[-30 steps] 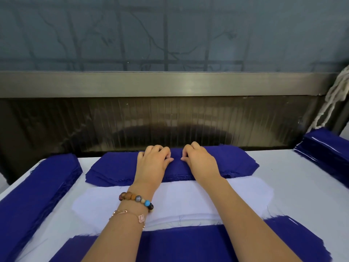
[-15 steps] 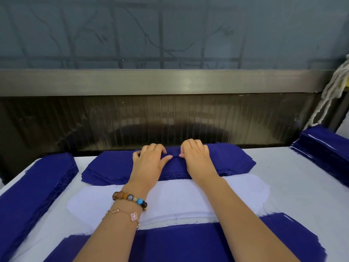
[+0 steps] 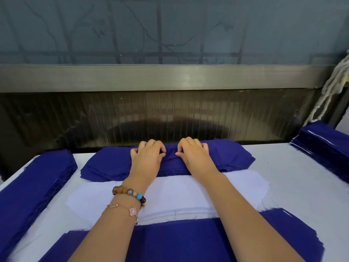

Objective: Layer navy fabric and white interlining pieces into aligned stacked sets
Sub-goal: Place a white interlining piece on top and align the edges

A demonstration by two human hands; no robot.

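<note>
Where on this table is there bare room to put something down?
Widest bare table lies right, between white interlining and right navy stack. A narrower strip runs between left navy stack and interlining. Centre is crowded: left hand and right hand pinch the far navy stack.

No text, label, brand, number or sign can be read anywhere in the frame, not even on the navy fabric (image 3: pixel 228 156) at centre.
</note>
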